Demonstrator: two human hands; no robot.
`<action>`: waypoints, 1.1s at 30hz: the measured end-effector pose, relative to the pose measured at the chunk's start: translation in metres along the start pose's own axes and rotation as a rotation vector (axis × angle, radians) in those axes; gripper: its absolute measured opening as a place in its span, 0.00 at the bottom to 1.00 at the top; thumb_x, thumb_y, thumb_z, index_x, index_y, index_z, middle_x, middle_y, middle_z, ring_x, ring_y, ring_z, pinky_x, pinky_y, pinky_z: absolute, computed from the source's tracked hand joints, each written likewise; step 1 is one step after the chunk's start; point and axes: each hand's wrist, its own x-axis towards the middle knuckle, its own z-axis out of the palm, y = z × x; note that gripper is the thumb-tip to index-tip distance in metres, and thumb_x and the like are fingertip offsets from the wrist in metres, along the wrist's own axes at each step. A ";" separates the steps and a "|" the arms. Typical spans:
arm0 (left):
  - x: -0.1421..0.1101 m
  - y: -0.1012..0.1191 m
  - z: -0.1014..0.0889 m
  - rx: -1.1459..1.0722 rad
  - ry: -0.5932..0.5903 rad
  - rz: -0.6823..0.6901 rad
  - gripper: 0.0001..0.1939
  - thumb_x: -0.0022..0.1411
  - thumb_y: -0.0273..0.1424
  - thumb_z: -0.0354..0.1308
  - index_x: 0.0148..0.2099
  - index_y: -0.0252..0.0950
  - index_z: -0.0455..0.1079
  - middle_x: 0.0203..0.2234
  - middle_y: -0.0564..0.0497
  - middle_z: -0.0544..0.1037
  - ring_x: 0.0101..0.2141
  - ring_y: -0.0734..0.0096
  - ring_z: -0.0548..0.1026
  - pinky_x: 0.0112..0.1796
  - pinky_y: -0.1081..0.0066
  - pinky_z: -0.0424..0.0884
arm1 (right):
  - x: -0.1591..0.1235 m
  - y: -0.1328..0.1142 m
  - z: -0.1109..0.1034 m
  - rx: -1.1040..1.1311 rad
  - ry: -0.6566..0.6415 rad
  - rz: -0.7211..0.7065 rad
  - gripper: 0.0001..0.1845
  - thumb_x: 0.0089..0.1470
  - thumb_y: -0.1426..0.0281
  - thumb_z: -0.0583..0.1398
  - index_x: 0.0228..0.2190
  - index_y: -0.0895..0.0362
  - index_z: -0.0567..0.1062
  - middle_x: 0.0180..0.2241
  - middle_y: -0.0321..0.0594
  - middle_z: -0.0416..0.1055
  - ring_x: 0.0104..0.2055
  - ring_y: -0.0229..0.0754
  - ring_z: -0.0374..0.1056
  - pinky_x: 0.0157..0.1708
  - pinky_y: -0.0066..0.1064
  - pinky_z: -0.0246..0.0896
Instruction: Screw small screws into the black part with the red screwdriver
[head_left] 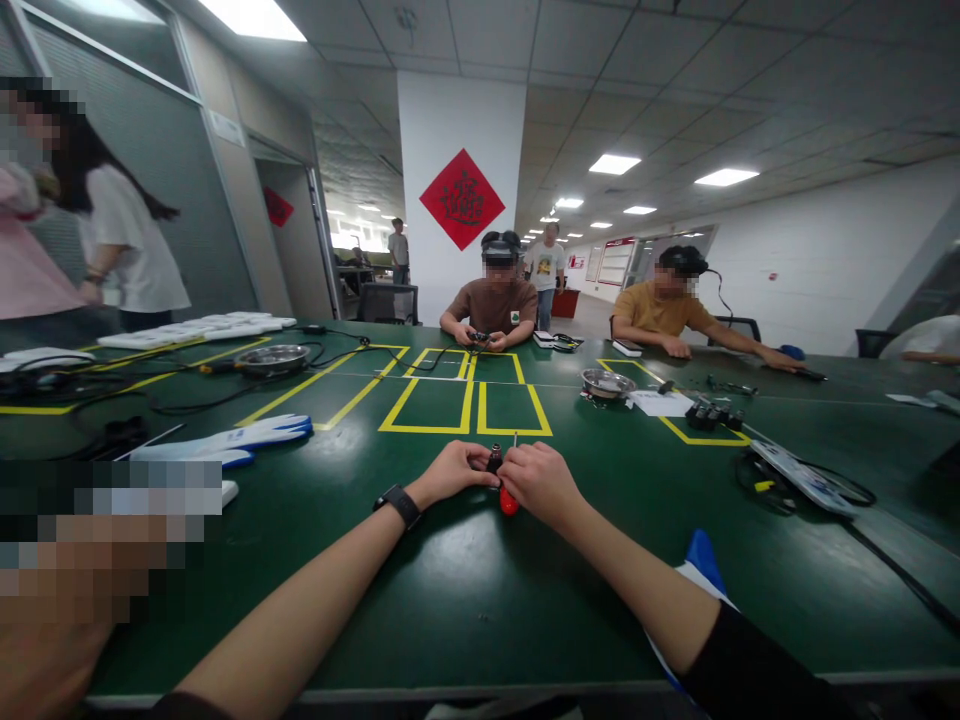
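Observation:
My left hand [456, 473] is closed, its thumb and fingers pinching a small black cylindrical part [495, 459] with a metallic end pointing up. Right beside it, my right hand [541, 482] curls around what looks like a red-handled screwdriver [509, 501]. The rounded red end shows below the fingers, and a thin metal shaft rises above them. Both hands meet just over the green table [480, 590], nearly touching. My fingers hide most of the black part and the middle of the tool.
White-and-blue gloves [255, 437] lie at left, and another glove [703, 565] sits under my right forearm. Someone's blurred-out arm [75, 580] reaches in at lower left. Metal bowls [606, 384], cables, a power strip [799, 475] and yellow tape outlines [427, 430] spread across the table. Two people sit opposite.

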 end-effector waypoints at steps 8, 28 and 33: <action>-0.002 0.007 0.003 0.147 0.058 0.029 0.16 0.44 0.34 0.67 0.34 0.31 0.71 0.28 0.52 0.76 0.31 0.71 0.72 0.36 0.70 0.69 | -0.001 -0.001 0.000 0.050 0.013 0.033 0.10 0.56 0.69 0.55 0.29 0.57 0.75 0.29 0.39 0.71 0.32 0.39 0.63 0.34 0.32 0.48; 0.000 0.011 0.005 0.213 0.051 0.028 0.14 0.50 0.38 0.62 0.32 0.32 0.68 0.23 0.56 0.71 0.27 0.75 0.68 0.31 0.75 0.63 | -0.008 0.009 0.011 0.481 0.069 0.283 0.06 0.50 0.75 0.59 0.32 0.56 0.75 0.32 0.38 0.71 0.36 0.39 0.65 0.35 0.29 0.59; -0.001 0.010 0.007 0.296 0.085 0.047 0.13 0.51 0.38 0.60 0.34 0.33 0.69 0.25 0.55 0.71 0.28 0.73 0.68 0.32 0.73 0.63 | -0.010 0.021 0.013 0.306 -0.048 0.196 0.19 0.46 0.86 0.54 0.35 0.54 0.74 0.40 0.41 0.70 0.48 0.43 0.60 0.45 0.34 0.58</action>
